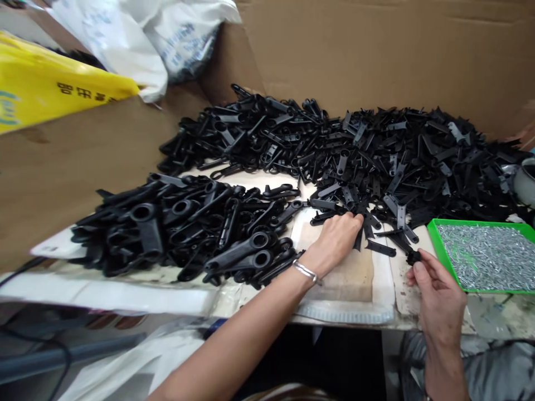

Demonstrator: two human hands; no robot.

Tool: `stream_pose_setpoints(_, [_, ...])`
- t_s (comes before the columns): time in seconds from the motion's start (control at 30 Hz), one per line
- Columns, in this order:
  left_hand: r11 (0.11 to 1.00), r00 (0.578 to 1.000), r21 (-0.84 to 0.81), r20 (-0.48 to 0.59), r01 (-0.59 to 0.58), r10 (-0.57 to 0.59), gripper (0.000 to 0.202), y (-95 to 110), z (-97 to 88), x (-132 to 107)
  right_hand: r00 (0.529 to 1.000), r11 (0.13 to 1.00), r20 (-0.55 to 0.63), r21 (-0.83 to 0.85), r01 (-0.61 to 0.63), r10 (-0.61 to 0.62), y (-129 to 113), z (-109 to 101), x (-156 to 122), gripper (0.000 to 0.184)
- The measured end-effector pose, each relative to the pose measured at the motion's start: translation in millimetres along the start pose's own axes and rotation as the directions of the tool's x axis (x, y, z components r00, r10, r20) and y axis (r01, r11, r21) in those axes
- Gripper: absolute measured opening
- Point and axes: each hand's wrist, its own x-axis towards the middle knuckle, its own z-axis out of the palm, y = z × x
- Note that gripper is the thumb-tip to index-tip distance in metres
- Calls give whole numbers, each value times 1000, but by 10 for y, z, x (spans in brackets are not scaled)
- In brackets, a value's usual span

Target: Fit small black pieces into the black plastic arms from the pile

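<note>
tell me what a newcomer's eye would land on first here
Likely the bright green tray of small metal pieces at the right. Then the black parts heaped in front of the cardboard, with the left hand at their near edge and the right hand pinching a black piece beside the tray.

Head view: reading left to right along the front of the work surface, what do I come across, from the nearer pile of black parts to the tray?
Nearer pile of black parts, silver bracelet, left hand, right hand, green tray of small metal pieces.
</note>
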Motion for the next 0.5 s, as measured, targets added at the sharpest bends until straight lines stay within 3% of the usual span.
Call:
stream_pose_setpoints(0.27, [981, 993, -189, -120, -44, 22, 28, 40, 68, 470, 999, 999, -3, -15, -38, 38, 55, -24, 6, 47])
stream_pose_setpoints(0.4, [969, 973, -231, -189, 86, -131, 36, -184, -82, 586, 999, 998, -16, -45, -39, 38, 106, -44, 4, 50])
stream_pose_setpoints(0.5, [946, 927, -206, -232, 250, -295, 39, -436, -234, 659, 999, 998, -18, -46, -47, 46, 115, -49, -11, 51])
